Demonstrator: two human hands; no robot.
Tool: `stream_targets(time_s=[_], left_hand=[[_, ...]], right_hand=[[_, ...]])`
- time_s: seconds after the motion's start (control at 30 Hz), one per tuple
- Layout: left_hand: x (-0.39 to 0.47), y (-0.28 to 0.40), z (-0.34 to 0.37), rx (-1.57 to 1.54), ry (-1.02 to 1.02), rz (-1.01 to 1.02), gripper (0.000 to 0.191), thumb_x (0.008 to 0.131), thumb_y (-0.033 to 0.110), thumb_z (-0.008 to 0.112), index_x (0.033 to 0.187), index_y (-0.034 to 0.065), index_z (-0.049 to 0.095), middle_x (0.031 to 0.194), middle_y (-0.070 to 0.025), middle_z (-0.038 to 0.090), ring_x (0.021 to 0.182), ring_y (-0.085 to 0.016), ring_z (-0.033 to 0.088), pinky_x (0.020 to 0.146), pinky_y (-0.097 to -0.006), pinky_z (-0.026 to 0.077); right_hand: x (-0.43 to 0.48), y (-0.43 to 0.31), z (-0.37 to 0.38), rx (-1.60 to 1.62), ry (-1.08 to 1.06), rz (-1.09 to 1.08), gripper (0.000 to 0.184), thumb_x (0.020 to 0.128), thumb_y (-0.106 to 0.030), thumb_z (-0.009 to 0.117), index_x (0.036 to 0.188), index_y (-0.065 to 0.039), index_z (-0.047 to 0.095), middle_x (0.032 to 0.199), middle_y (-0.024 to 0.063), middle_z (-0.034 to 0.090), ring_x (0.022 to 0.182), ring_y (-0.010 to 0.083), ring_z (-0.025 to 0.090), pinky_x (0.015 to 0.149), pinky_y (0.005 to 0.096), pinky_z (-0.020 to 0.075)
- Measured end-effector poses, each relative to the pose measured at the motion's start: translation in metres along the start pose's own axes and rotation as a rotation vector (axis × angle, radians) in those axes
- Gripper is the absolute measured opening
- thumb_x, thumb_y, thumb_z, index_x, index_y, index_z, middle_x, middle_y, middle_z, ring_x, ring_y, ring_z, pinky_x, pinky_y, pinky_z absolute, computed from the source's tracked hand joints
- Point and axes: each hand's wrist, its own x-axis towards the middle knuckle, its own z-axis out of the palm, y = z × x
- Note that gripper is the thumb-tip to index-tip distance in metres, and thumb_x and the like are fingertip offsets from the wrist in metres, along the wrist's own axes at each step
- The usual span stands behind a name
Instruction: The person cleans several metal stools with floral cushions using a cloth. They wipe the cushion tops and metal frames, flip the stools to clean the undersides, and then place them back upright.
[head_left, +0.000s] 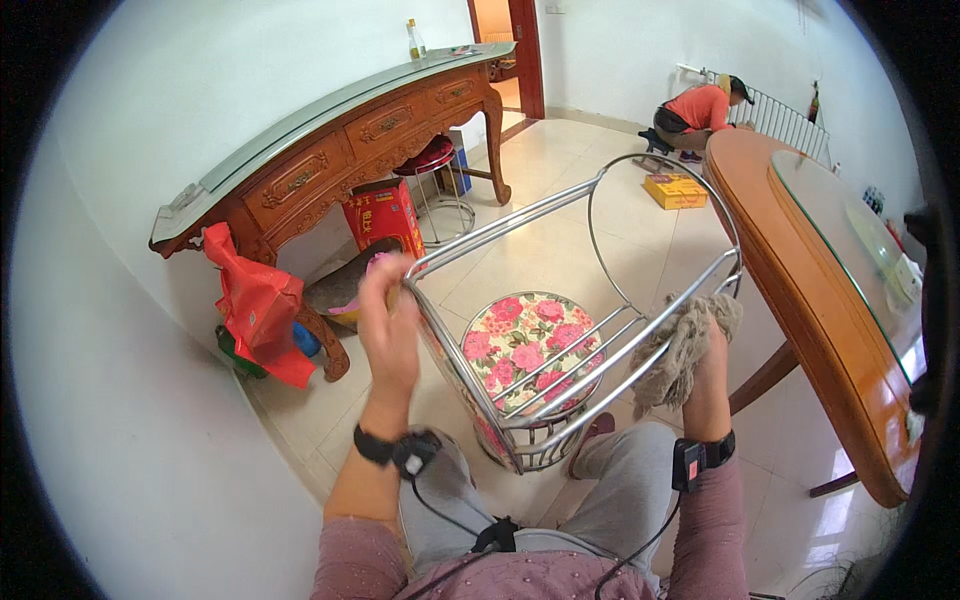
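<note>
A metal stool (525, 215) lies tipped on its side before me, its base ring away from me and its floral seat edge-on at the left. My right hand (709, 360) presses a grey-brown cloth (671, 356) around its right leg tubes. Beside the stool's upper left corner is my left hand (390, 330), blurred, fingers raised; whether it grips the frame is unclear. Below, between my feet, stands another stool with a round floral seat (529, 349), partly covered by the tubes.
A carved wooden sideboard (330, 161) lines the left wall, with a red bag (259, 307) and a red carton (382, 217) by it. At right stands a glass-topped wooden table (757, 202). A yellow box (675, 191) lies near a person (697, 112) crouching by the radiator (787, 124).
</note>
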Motion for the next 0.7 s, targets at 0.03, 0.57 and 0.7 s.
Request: stream_targets(time_s=[0.03, 0.57, 0.7], left_hand=[[0.015, -0.019, 0.001, -0.113, -0.036, -0.153, 0.039, 0.101, 0.038, 0.049, 0.110, 0.0033, 0.064, 0.110, -0.0085, 0.061, 0.103, -0.016, 0.056, 0.096, -0.0339, 0.042], [0.085, -0.062, -0.011, -0.230, -0.821, -0.846, 0.060, 0.086, 0.026, 0.069, 0.137, -0.0027, 0.052, 0.086, -0.0076, 0.069, 0.056, -0.005, 0.049, 0.052, -0.0216, 0.041], [0.070, -0.028, -0.013, -0.179, -0.690, -0.757, 0.052, 0.078, 0.015, 0.067, 0.129, 0.0052, 0.062, 0.085, -0.0030, 0.065, 0.062, -0.005, 0.046, 0.055, -0.0208, 0.035]], right_hand=[[0.000, 0.002, -0.006, 0.030, -0.001, 0.020, 0.027, 0.102, -0.024, 0.050, 0.105, -0.002, 0.065, 0.087, 0.0060, 0.067, 0.073, 0.0168, 0.066, 0.065, 0.0284, 0.0552], [-0.004, 0.025, -0.077, -0.106, 0.156, -0.045, 0.035, 0.095, -0.033, 0.064, 0.108, -0.001, 0.068, 0.095, 0.0068, 0.068, 0.081, 0.0164, 0.065, 0.072, 0.0299, 0.0516], [-0.001, 0.044, -0.101, -0.130, 0.139, -0.050, 0.044, 0.094, -0.035, 0.066, 0.116, 0.003, 0.067, 0.103, 0.0098, 0.069, 0.091, 0.0206, 0.067, 0.081, 0.0317, 0.0513]])
